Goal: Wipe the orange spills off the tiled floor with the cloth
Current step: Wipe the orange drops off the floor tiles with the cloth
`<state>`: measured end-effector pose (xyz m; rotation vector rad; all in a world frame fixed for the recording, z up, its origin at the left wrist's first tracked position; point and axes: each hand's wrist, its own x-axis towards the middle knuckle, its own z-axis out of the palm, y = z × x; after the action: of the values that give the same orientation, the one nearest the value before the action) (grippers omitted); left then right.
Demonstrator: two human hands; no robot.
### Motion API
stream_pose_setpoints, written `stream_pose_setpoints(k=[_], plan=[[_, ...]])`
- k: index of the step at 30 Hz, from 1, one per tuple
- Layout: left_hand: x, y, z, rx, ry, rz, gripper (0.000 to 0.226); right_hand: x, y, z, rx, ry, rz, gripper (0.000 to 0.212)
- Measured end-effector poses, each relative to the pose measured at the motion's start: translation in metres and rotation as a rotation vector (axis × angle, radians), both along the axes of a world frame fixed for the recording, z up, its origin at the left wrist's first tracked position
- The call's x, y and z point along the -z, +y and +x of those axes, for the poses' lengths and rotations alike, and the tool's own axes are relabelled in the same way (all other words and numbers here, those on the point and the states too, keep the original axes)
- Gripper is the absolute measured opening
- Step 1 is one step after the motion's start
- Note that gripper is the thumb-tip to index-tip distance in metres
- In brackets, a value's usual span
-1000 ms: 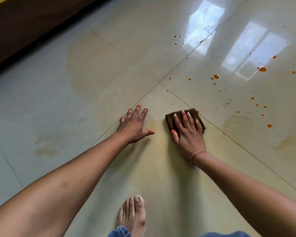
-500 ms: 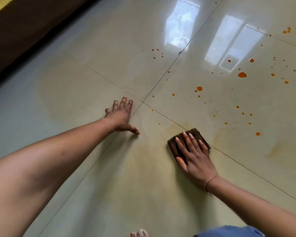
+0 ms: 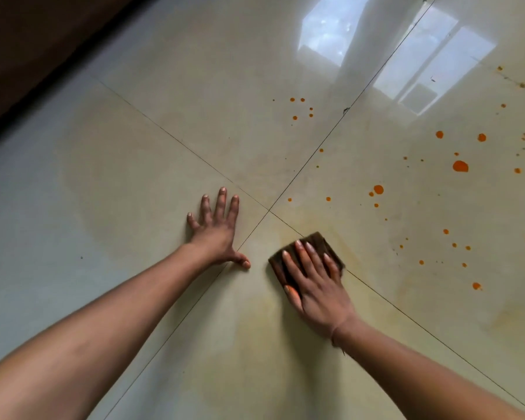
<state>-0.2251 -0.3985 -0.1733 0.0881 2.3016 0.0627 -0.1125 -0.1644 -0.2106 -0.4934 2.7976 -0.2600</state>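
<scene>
Single head view, wide-angle, looking steeply down, close over tiled floor (image 3: 164, 344).

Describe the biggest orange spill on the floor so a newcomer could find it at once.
On the tile up and right of the cloth under the right hand, look below the bright window reflection, near the frame's right edge. The biggest orange spill is a wide domed blob; its neighbours are all smaller round dots.

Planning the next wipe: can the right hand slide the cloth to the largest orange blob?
Probably yes: only bare tile and smaller drops lie between the cloth under the right hand and the blob.
</scene>
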Motion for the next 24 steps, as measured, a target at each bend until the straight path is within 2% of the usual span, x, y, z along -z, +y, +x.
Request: stream_pose_setpoints(k=[2,5,8,10,12,14,16,18,20,22,24], plan=[[-0.001,0.003,-0.003,-0.026,-0.036,-0.011,0.150,0.005,-0.022,-0.060,0.013,0.013,-0.018,0.064],[0.007,0.005,-0.005,-0.028,-0.049,-0.026,0.151,0.014,-0.049,-0.128,0.164,0.041,-0.044,0.067],[0.006,0.006,-0.006,-0.033,-0.075,-0.034,0.149,0.018,-0.051,-0.076,0.149,0.115,-0.113,0.065],[0.003,0.008,-0.007,-0.026,-0.086,-0.035,0.145,0.006,-0.047,0.003,0.048,0.064,-0.132,0.066],[0.000,0.008,-0.007,-0.031,-0.088,-0.032,0.143,0.002,-0.038,0.020,0.004,0.023,-0.156,0.066],[0.000,0.008,-0.007,-0.029,-0.090,-0.030,0.147,0.008,-0.044,-0.034,0.055,0.046,-0.153,0.064],[0.002,0.008,-0.006,-0.036,-0.092,-0.043,0.151,0.011,-0.055,-0.115,0.199,0.082,-0.096,0.064],[0.004,0.009,-0.007,-0.037,-0.086,-0.054,0.152,0.017,-0.055,-0.151,0.334,0.082,-0.056,0.066],[0.003,0.012,-0.009,-0.040,-0.080,-0.053,0.152,0.018,-0.052,-0.118,0.341,0.122,-0.070,0.065],[-0.001,0.015,-0.010,-0.051,-0.085,-0.051,0.155,0.010,-0.041,-0.048,0.242,0.111,-0.084,0.065],[-0.004,0.019,-0.010,-0.067,-0.074,-0.054,0.155,0.011,-0.026,-0.029,0.165,0.087,-0.080,0.065]])
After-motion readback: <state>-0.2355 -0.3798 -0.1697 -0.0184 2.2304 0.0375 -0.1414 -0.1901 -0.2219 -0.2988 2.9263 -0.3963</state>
